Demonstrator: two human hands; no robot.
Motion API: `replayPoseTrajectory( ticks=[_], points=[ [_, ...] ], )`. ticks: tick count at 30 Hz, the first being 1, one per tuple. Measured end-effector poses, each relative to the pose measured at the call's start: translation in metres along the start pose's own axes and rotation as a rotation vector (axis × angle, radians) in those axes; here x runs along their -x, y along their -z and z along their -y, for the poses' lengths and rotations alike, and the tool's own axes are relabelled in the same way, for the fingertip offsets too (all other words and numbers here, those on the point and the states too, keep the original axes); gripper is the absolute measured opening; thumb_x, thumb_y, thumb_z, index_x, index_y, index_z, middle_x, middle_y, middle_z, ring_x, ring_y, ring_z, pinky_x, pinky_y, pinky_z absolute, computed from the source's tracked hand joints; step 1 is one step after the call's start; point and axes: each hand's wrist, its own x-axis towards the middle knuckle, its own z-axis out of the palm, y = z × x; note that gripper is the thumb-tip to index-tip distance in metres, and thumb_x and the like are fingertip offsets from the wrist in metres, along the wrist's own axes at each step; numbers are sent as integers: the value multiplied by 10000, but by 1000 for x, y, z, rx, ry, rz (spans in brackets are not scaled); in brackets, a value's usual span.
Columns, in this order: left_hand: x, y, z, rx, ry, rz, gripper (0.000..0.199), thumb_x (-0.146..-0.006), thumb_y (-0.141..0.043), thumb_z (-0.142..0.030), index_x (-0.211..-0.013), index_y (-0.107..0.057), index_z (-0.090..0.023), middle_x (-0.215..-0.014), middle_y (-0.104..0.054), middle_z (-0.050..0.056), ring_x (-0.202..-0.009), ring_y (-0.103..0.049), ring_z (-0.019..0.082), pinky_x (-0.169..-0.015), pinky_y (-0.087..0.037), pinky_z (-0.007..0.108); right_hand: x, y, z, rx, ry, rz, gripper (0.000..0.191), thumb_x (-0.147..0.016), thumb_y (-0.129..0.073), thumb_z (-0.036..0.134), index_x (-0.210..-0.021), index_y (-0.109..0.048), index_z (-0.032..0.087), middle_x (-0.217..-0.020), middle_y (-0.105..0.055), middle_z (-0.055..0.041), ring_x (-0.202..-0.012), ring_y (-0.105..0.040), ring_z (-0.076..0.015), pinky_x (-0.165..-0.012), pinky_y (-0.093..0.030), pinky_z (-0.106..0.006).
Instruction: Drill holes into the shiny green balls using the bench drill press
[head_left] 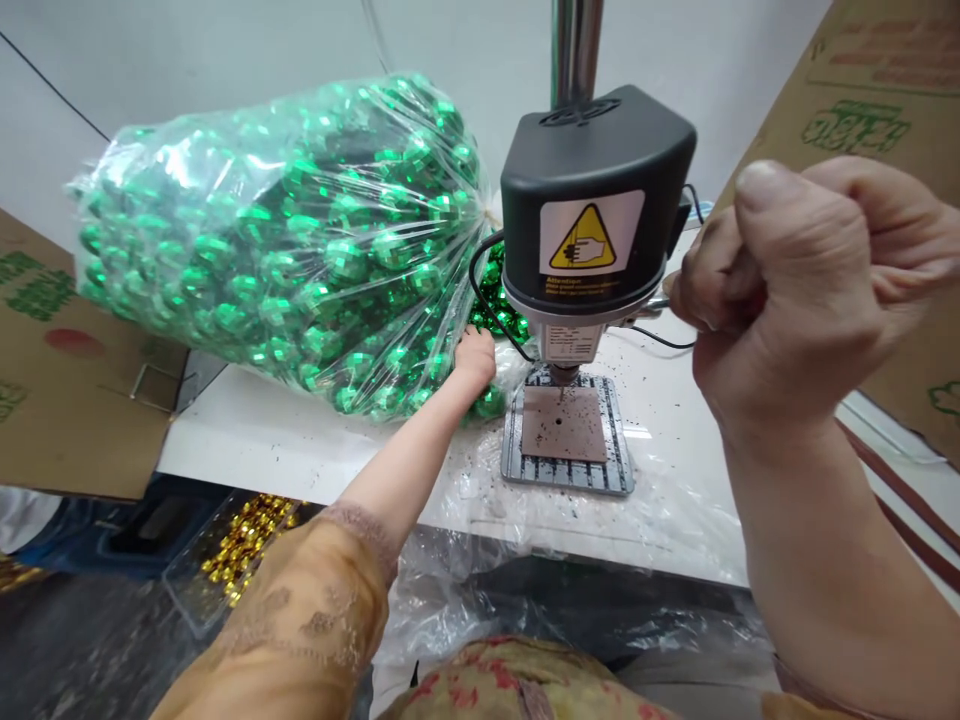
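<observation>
My left hand (476,358) is at the neck of a clear plastic bag (300,250) full of shiny green faceted balls. Its fingers are curled and their tips are hidden, so what they hold cannot be made out. A green ball (491,402) lies just below that hand. On the right, my right hand (810,270) is closed beside the black drill press (592,200), wrapped round its feed lever (657,307), which is mostly hidden. Under the drill bit (562,393), a brown square plate (564,425) with a dark hole rests on the slotted metal base (619,470).
Dark shavings dot the white table (247,420) around the base. Cardboard boxes (82,380) stand on both sides. Clear plastic film (465,510) hangs over the front edge. Below left is a clear bin (187,590) of gold balls (247,535). A black cable (474,275) loops beside the drill.
</observation>
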Motion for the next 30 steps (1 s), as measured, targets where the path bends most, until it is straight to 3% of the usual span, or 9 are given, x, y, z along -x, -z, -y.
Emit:
replayPoseTrajectory(
  ticks=[3, 6, 10, 13, 16, 20, 22, 25, 30],
  points=[
    [-12, -5, 3, 36, 2, -2, 223, -813, -581, 58, -906, -675, -122, -1059, -651, 206, -1116, -623, 373, -1007, -474, 561, 0, -1, 0, -18, 24, 21, 405, -809, -625, 86, -497, -394, 203, -412, -353, 69, -335, -330, -44, -344, -202, -281],
    [-6, -2, 9, 88, -40, -6, 252, -756, -692, 18, -935, -686, -159, -1040, -659, 148, -1120, -615, 350, -1010, -492, 514, 0, -2, 0, -37, 55, 20, 421, -814, -619, 86, -486, -382, 199, -403, -333, 71, -339, -310, -39, -345, -199, -267],
    [33, 19, 22, 188, -298, -29, 351, -822, -682, -86, -1152, -680, -207, -1283, -586, 148, -1203, -597, 324, -1058, -490, 483, 0, -3, 2, -47, 20, 40, 420, -816, -622, 88, -485, -385, 191, -409, -362, 66, -363, -326, -31, -356, -208, -247],
    [78, 38, 29, 329, -465, -90, 257, -917, -629, -194, -1159, -695, -250, -1417, -509, 125, -1312, -548, 299, -1110, -468, 462, 1, -4, 3, -78, 22, 27, 420, -828, -610, 70, -497, -383, 195, -410, -372, 64, -366, -314, -33, -354, -196, -254],
    [118, 44, 25, 678, -361, -62, 254, -931, -668, -339, -1171, -685, -256, -1360, -558, 112, -1228, -617, 269, -994, -564, 409, 2, -5, 3, -101, 26, 11, 409, -822, -607, 33, -511, -395, 194, -411, -377, 66, -360, -314, -36, -349, -190, -257],
    [146, 29, 9, 1156, -57, 257, 548, -859, -752, -515, -1308, -586, -249, -1155, -669, 80, -767, -717, 168, -654, -617, 308, 3, -5, 4, -57, -1, 21, 440, -883, -586, 63, -521, -366, 181, -434, -347, 80, -378, -341, -12, -370, -217, -202],
    [147, 21, 3, 1220, 38, 337, 611, -821, -783, -552, -1301, -586, -227, -1043, -687, 57, -633, -683, 129, -538, -567, 255, 3, -5, 5, -42, -23, 36, 446, -909, -573, 82, -527, -360, 174, -446, -330, 84, -391, -341, 0, -387, -231, -184],
    [142, 11, -2, 1195, 72, 333, 651, -760, -839, -555, -1264, -615, -209, -932, -683, 28, -531, -606, 84, -424, -460, 200, 3, -5, 6, -58, -16, 45, 447, -901, -581, 77, -526, -360, 177, -443, -328, 85, -385, -333, -4, -387, -231, -197],
    [133, 4, -5, 1148, 30, 334, 649, -744, -851, -551, -1249, -632, -206, -929, -688, 21, -520, -552, 63, -412, -415, 192, 3, -5, 4, -58, -3, 45, 465, -902, -620, 127, -525, -357, 203, -443, -333, 74, -377, -308, -39, -394, -220, -259]
  ],
)
